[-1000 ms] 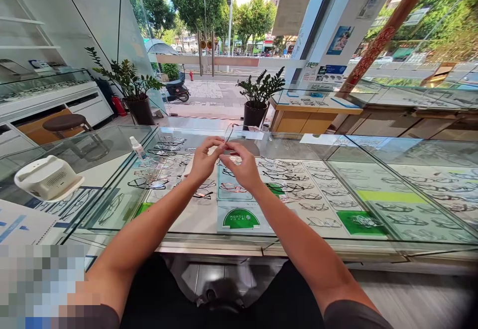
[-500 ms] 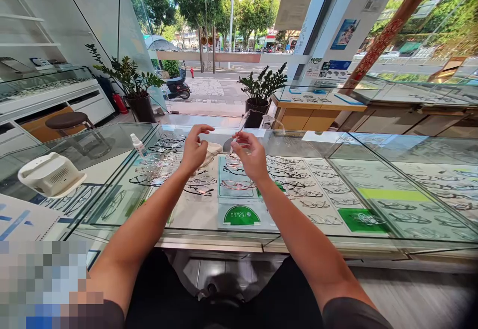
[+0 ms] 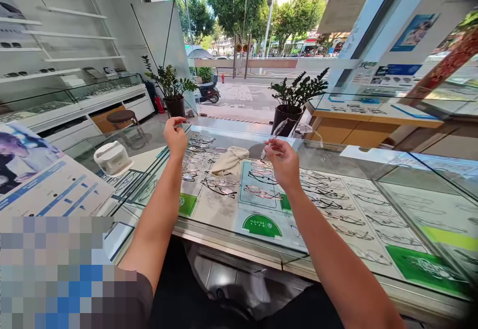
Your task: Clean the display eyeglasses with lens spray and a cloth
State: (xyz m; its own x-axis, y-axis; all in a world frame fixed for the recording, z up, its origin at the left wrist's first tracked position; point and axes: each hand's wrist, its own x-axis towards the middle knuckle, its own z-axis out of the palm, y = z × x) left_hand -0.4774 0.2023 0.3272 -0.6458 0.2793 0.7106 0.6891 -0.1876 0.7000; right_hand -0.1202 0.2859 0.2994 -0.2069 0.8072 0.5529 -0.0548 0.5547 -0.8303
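My right hand (image 3: 283, 162) is closed in a pinch on one temple of a pair of clear, thin-rimmed eyeglasses (image 3: 311, 131), held up above the glass counter. My left hand (image 3: 175, 137) hovers over the counter's left part, with fingers curved and a gap between thumb and forefinger; nothing shows between them. The white spray bottle seen earlier is hidden, apparently behind this hand. Between my hands lies a crumpled cream cloth (image 3: 229, 161) on the glass counter (image 3: 257, 257). Below it are several dark-framed glasses (image 3: 220, 188).
A white box-shaped device (image 3: 112, 159) stands on the left counter, near a printed board (image 3: 70, 192). Rows of eyeglasses (image 3: 347, 217) and a green card (image 3: 425, 269) are on the right. Beyond the counter stand two potted plants (image 3: 170, 87) and a stool (image 3: 121, 116).
My view has turned left. My left hand has moved left, away from my right hand, to where the spray bottle stood. My right hand still holds up the eyeglasses.
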